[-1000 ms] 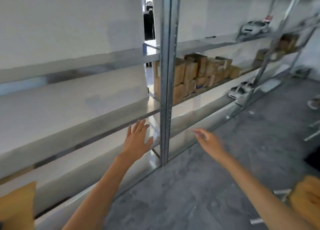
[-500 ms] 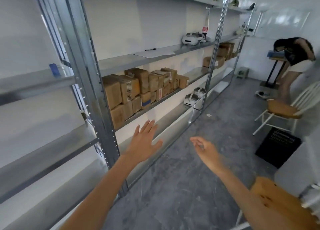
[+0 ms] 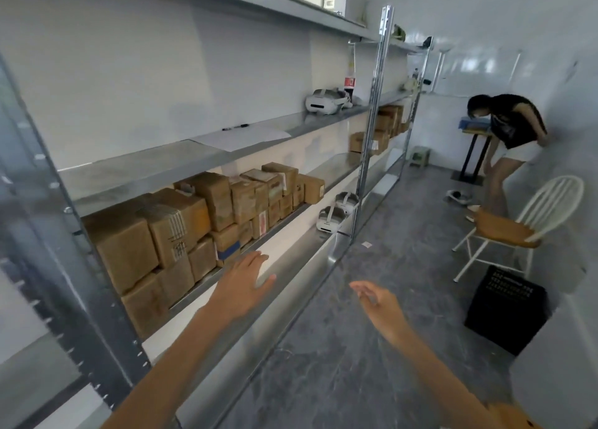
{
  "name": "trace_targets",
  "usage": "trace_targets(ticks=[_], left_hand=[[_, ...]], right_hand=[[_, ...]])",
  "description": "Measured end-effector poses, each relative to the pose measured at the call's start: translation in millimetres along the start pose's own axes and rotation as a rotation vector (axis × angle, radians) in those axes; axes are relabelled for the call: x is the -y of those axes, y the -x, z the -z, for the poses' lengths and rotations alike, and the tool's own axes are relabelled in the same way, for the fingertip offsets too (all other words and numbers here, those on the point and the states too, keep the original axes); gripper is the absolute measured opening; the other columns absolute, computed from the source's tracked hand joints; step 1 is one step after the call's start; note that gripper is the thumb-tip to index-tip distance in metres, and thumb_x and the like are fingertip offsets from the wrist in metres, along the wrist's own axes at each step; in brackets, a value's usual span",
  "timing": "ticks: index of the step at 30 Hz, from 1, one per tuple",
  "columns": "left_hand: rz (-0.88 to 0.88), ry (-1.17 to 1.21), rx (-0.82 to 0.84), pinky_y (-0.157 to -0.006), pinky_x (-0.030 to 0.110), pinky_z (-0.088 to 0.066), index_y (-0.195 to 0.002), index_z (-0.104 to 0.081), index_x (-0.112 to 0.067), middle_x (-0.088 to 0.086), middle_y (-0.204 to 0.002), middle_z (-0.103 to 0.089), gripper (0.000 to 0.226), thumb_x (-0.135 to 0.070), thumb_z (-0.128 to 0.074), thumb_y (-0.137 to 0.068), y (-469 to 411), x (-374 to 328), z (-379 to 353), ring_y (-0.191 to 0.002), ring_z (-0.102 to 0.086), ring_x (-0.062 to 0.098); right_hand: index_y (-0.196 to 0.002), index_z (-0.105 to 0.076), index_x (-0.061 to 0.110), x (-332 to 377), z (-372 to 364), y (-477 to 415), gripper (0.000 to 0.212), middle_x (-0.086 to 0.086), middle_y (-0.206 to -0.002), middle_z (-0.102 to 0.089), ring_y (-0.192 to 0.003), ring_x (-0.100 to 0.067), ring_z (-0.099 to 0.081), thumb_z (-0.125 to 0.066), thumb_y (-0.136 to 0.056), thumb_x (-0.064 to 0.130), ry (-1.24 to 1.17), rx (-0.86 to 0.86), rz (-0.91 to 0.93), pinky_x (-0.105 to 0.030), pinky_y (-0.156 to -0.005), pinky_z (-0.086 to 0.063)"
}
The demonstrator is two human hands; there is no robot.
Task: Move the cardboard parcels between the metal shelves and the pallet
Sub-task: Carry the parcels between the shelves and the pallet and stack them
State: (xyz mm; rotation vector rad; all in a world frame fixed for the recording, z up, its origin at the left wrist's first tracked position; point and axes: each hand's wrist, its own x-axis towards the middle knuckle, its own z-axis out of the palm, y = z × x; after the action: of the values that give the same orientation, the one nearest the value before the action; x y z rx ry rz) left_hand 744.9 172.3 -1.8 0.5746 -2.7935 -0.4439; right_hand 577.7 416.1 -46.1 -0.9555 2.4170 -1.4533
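In the head view, brown taped cardboard parcels (image 3: 200, 221) are seen stacked two high along the middle level of the metal shelves (image 3: 145, 170). The left hand (image 3: 241, 291) is held spread flat near the shelf edge, and the right hand (image 3: 380, 302) is held loosely open above the floor (image 3: 356, 364). Parcel labels are blurred, and the nearest stack is partly hidden by an upright post (image 3: 81, 283).

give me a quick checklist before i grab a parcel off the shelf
1. Left hand free: ok, open, holding nothing.
2. Right hand free: ok, open, empty.
3. Cardboard parcels reachable: ok, stacked on the metal shelf just ahead.
4. Floor beside the shelving: ok, chair and black crate stand off to the right.
5. Pallet location: cannot tell, not in view.
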Motion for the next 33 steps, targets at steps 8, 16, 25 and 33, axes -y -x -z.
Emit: trace_targets(ticks=[8, 16, 25, 33], left_hand=[[0.004, 0.027, -0.018, -0.109, 0.028, -0.031, -0.141, -0.042, -0.018, -0.002, -0.145, -0.043, 0.048, -0.043, -0.041, -0.100, -105.0, -2.6, -29.4, -0.133, -0.040, 0.015], [0.097, -0.010, -0.079, -0.106, 0.040, -0.039, -0.137, -0.045, -0.016, 0.003, -0.139, -0.048, 0.056, -0.053, -0.034, -0.096, -213.7, 2.1, -62.2, -0.128, -0.044, 0.023], [0.253, 0.028, -0.154, -0.106, 0.034, -0.038, -0.138, -0.044, -0.018, 0.000, -0.144, -0.044, 0.046, -0.042, -0.042, -0.099, -325.8, -11.3, -86.4, -0.129, -0.043, 0.020], [0.309, -0.043, -0.232, -0.100, 0.037, -0.044, -0.138, -0.041, -0.027, -0.002, -0.140, -0.047, 0.037, -0.034, -0.039, -0.101, -392.2, 9.7, -87.8, -0.124, -0.047, 0.020]], right_hand=[[-0.108, -0.067, 0.010, -29.8, 11.8, -110.8, 0.022, 0.003, -0.107, -0.066, -0.098, -0.007, -0.060, -0.051, -0.094, 0.003, 0.010, 0.031, -0.008, 0.003, -0.078, -0.036], [-0.106, -0.065, 0.020, -67.5, 29.6, -244.8, 0.021, 0.007, -0.107, -0.067, -0.103, -0.007, -0.061, -0.049, -0.096, 0.011, -0.024, 0.140, 0.038, -0.003, -0.078, -0.042], [-0.116, -0.061, 0.018, -81.1, 49.8, -398.6, 0.023, 0.007, -0.112, -0.060, -0.104, -0.004, -0.055, -0.049, -0.098, 0.015, -0.017, 0.264, 0.085, -0.018, -0.092, -0.042], [-0.118, -0.060, 0.019, -52.5, -8.9, -494.1, 0.025, 0.010, -0.111, -0.059, -0.102, -0.002, -0.052, -0.048, -0.097, 0.014, -0.012, 0.445, 0.193, -0.009, -0.084, -0.038]])
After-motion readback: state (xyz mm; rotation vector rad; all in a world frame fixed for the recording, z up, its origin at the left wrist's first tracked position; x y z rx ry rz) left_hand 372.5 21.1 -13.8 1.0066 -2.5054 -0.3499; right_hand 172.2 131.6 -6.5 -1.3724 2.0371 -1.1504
